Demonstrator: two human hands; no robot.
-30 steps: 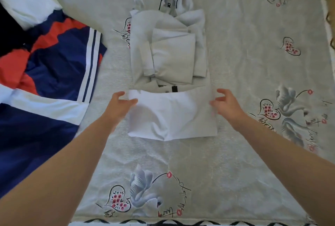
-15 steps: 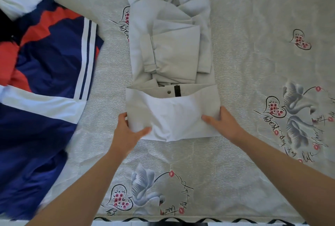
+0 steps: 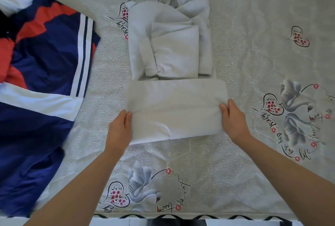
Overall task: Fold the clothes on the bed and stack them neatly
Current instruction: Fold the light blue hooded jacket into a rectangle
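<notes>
A pale grey hooded jacket point(image 3: 170, 48) lies lengthwise in the middle of the bed, sleeves folded in over its body, hood with black drawcords at the far end. Its near bottom section point(image 3: 174, 110) is doubled up into a flat band. My left hand point(image 3: 119, 128) grips the band's left end, thumb on top. Gripping the right end the same way is my right hand point(image 3: 233, 120). The band's far edge covers the jacket's lower hem.
A navy, red and white jacket point(image 3: 39, 73) sprawls unfolded over the left side of the bed. The grey bedsheet point(image 3: 253, 62) with swan and heart prints spreads to the right and in front. The bed's near edge point(image 3: 181, 216) runs along the bottom.
Both hands went from hovering beside the near section to gripping its ends. The band has been folded up away from me, and now hides the black tab and snap.
</notes>
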